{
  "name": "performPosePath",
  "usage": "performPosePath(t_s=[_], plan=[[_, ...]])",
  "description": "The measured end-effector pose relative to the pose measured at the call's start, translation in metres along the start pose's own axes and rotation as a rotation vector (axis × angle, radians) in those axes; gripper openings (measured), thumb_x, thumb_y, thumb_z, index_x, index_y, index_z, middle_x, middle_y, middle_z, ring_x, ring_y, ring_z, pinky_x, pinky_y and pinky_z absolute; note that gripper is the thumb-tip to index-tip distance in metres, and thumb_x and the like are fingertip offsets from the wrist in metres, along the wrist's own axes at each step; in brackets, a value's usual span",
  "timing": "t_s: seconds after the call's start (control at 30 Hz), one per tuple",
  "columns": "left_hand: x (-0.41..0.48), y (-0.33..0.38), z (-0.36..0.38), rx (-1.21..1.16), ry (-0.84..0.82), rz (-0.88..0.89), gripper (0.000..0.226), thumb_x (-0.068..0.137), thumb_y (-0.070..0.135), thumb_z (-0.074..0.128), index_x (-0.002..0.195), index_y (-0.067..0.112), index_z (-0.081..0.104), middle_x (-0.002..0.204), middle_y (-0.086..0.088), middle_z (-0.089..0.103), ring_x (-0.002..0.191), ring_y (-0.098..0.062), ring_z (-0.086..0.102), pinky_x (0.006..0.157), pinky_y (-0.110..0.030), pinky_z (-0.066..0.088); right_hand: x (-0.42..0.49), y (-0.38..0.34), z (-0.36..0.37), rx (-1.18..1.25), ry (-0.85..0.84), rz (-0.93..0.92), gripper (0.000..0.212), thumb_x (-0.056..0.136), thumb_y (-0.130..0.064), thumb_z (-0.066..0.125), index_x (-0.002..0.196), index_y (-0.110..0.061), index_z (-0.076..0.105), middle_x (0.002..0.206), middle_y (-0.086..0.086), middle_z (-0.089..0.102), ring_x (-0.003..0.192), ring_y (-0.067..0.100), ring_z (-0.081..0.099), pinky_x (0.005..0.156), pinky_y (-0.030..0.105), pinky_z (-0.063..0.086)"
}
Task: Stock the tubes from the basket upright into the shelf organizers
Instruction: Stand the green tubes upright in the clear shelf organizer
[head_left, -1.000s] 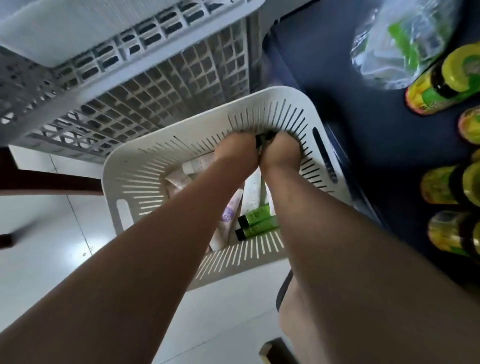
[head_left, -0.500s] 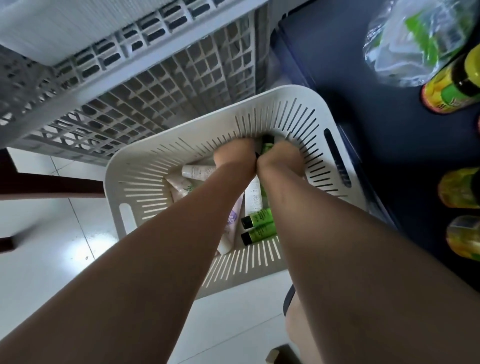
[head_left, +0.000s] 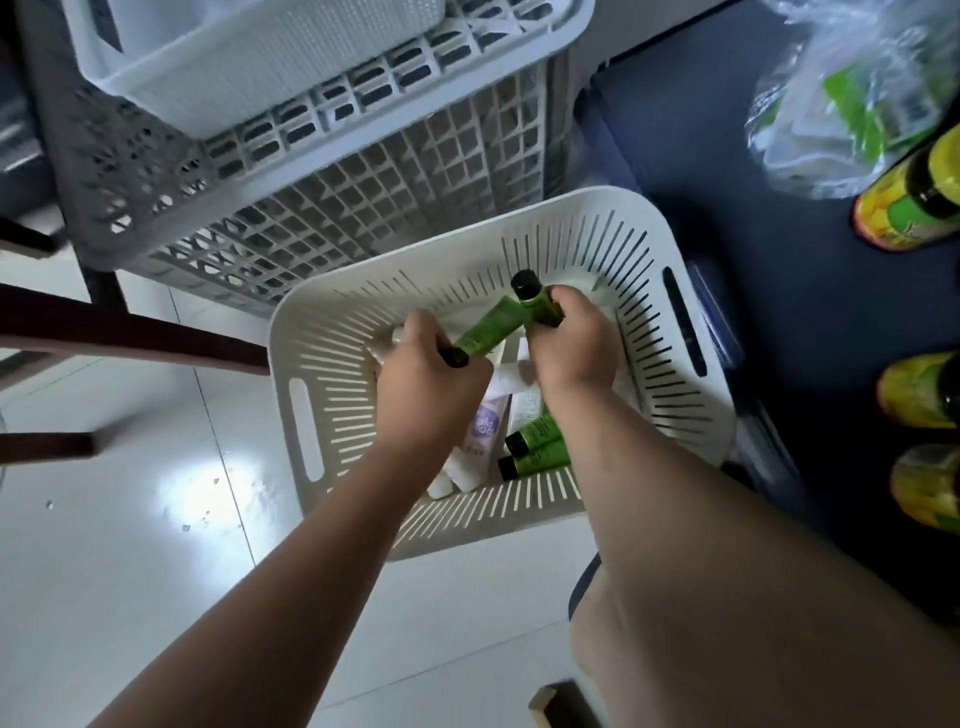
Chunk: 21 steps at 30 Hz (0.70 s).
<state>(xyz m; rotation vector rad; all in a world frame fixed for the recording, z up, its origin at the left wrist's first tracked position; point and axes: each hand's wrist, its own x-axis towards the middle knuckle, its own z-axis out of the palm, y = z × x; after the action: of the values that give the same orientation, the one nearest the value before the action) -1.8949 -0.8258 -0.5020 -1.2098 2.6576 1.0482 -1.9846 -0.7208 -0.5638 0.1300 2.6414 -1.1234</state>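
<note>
Left hand hides white tubes.

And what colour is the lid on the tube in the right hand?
Black lid, on a green tube. The head view shows it best.

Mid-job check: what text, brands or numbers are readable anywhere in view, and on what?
None is legible.
Slanted green tube: dark print, blurred.
Far green tube: no print readable.
Lilac tube: purple emblem, lettering too small.
Bottle: yellow-green label, blurred.

Slotted basket on white tiled floor
</note>
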Motion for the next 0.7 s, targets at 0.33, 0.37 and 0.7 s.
performPosePath(t_s=[0.33, 0.37, 0.7], plan=[[0.009, -0.022, 0.028, -0.089, -0.104, -0.29, 0.027, 0.067, 0.024, 0.08, 0.078, 0.019, 0.056, 0.076, -0.006, 0.069, 0.072, -0.029, 0.071, 0.064, -0.051, 0.062, -0.015, 0.006, -0.01, 0.401, -0.16, 0.285, 0.006, 0.082, -0.025, 0.081, 0.083, -0.02, 0.081, 0.077, -0.007, 0.076, 0.073, 0.011, 0.073, 0.07, 0.028, 0.062], [0.007, -0.018, 0.029, -0.068, -0.088, -0.28, 0.025, 0.068, 0.024, 0.078, 0.076, 0.021, 0.054, 0.076, -0.004, 0.068, 0.071, -0.027, 0.069, 0.064, -0.05, 0.062, -0.015, 0.008, -0.012, 0.396, -0.17, 0.272, 0.007, 0.081, -0.02, 0.082, 0.088, -0.02, 0.082, 0.082, -0.008, 0.077, 0.077, 0.008, 0.072, 0.071, 0.021, 0.06], [-0.024, -0.002, 0.016, -0.611, 0.132, -0.408, 0.02, 0.075, 0.0, 0.078, 0.076, 0.008, 0.06, 0.06, -0.003, 0.064, 0.064, -0.022, 0.068, 0.056, -0.027, 0.055, -0.003, -0.002, -0.039, 0.816, -0.194, 0.595, 0.059, 0.075, 0.011, 0.077, 0.121, -0.014, 0.05, 0.094, 0.001, 0.062, 0.077, 0.009, 0.06, 0.06, 0.024, 0.054]])
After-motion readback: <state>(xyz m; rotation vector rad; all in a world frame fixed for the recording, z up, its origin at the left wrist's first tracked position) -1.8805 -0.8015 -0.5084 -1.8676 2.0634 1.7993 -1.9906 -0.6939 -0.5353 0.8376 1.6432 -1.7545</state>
